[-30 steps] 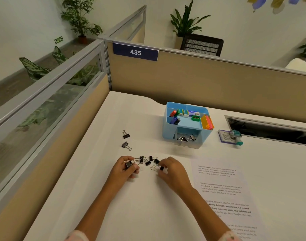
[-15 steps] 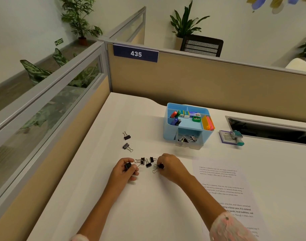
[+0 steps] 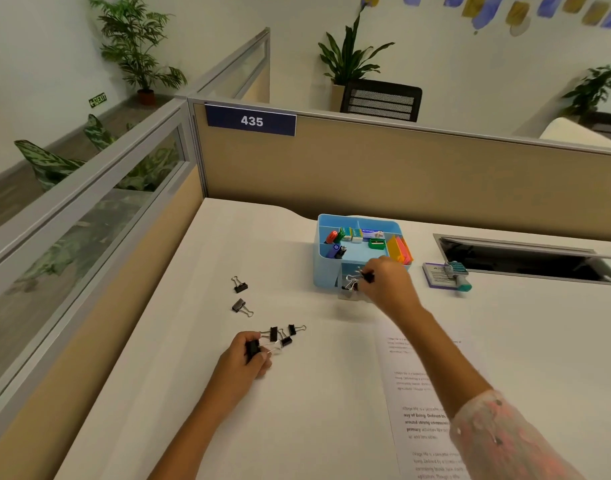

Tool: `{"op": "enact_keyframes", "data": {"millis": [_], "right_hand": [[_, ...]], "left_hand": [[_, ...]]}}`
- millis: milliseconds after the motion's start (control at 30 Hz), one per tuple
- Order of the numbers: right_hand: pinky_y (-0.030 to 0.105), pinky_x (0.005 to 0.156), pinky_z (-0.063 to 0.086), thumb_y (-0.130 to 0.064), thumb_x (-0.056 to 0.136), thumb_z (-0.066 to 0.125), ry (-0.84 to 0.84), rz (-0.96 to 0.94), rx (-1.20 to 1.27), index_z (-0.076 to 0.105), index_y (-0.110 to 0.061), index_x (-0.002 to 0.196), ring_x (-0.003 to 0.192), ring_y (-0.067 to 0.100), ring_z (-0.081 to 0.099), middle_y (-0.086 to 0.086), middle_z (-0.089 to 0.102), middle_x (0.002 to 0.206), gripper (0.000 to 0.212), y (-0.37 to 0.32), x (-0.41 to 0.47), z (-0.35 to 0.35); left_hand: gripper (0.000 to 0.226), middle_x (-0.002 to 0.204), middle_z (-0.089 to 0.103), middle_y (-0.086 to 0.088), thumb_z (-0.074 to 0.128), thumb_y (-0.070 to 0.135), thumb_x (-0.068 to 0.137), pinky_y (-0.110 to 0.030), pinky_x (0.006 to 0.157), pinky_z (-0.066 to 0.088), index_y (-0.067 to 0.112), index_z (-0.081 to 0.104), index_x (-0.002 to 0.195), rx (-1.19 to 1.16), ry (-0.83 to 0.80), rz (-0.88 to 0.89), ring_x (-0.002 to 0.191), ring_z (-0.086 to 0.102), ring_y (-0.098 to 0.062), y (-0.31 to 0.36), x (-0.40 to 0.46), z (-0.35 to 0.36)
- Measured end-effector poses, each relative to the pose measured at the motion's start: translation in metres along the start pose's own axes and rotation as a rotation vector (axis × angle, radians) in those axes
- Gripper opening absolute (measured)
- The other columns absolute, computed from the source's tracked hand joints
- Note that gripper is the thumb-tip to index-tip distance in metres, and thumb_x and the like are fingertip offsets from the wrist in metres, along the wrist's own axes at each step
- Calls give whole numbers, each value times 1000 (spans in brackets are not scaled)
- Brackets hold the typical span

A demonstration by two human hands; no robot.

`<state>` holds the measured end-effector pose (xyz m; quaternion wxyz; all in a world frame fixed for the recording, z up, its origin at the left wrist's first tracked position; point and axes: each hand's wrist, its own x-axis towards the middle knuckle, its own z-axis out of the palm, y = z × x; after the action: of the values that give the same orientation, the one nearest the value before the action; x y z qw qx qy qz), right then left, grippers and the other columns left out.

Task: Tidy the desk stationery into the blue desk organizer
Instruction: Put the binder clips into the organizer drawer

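Observation:
The blue desk organizer (image 3: 323,268) stands mid-desk, with erasers, a sharpener and sticky notes in its top compartments and its clear front drawer (image 3: 347,295) pulled out with binder clips inside. My right hand (image 3: 383,282) is over that drawer, pinching a black binder clip (image 3: 366,277). My left hand (image 3: 250,356) rests on the desk, fingers closed around another black binder clip (image 3: 253,347). A cluster of three black clips (image 3: 283,336) lies just right of it. Two more clips (image 3: 240,285) (image 3: 241,307) lie apart, farther left.
A printed paper sheet (image 3: 425,403) lies at the right front. A stamp and ink pad (image 3: 448,276) sit right of the organizer, beside a dark cable slot (image 3: 526,259). Beige partition walls (image 3: 401,174) close the back and left.
My right hand lifted a clip from the cluster and carried it forward to the organizer's drawer. My left hand stayed put, still gripping its clip.

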<state>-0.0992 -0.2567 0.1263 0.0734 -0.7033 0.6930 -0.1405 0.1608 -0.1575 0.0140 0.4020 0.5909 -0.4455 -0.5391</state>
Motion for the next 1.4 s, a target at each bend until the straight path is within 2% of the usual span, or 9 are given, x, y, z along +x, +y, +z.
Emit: {"op": "enact_keyframes", "data": {"millis": [133,200,333,567,767,867,1133,1300,1400], "right_hand": [[27,76,52,-22,86,64,-148,-63,-164,65,-8,106,89,20,57,12,64,101,25,16,15,-15],[27,78,52,-25,86,63,-238,-102,-243,63,-9,110,93,21,58,11,64,103,28,17,20,-16],[25,77,50,-25,87,62,-315,-128,-279,63,-10,111,95,20,59,11,64,104,28,19,26,-17],[25,76,47,-25,89,61,-342,-134,-260,59,-11,122,100,24,59,12,64,113,36,22,32,-14],[25,82,49,-26,87,64,-172,-87,-75,63,-7,115,104,24,60,13,64,113,34,43,16,-17],[27,81,50,-26,85,67,-71,-117,23,66,-8,114,104,22,62,12,66,114,34,51,5,-9],[27,83,50,-22,89,61,38,-163,37,70,-11,108,100,21,63,8,70,109,23,54,-2,11],[25,80,48,-23,91,58,61,-140,56,70,-12,106,100,19,59,6,69,107,22,54,-1,15],[24,77,47,-24,90,60,91,-132,63,69,-12,105,99,18,58,6,68,106,22,56,-2,18]], "left_hand": [[9,79,73,0,59,8,89,-20,68,54,14,55,95,72,76,83,78,71,-13,33,7,21],[3,82,72,-3,56,10,90,-23,68,55,12,57,92,54,26,153,80,70,-15,62,15,37],[12,93,68,-2,52,22,93,-37,73,55,13,56,100,211,-18,291,83,63,-21,122,34,77],[26,106,64,-9,49,32,94,-26,65,44,13,55,109,652,1,265,84,55,-18,160,78,132],[30,107,61,-12,59,27,90,-25,71,46,9,53,114,757,-71,164,88,55,-20,154,92,161],[31,113,60,-13,58,24,90,-31,84,50,9,54,117,833,-85,170,101,57,-25,155,95,173],[38,123,57,-14,60,26,89,-35,95,47,10,53,122,1121,-141,153,109,55,-27,155,103,187],[42,126,56,-13,60,24,90,-35,92,47,10,48,127,1296,-194,277,110,56,-27,159,92,179],[24,113,63,-7,50,27,95,-32,80,53,14,56,115,1171,-40,517,97,62,-23,143,69,157]]}}
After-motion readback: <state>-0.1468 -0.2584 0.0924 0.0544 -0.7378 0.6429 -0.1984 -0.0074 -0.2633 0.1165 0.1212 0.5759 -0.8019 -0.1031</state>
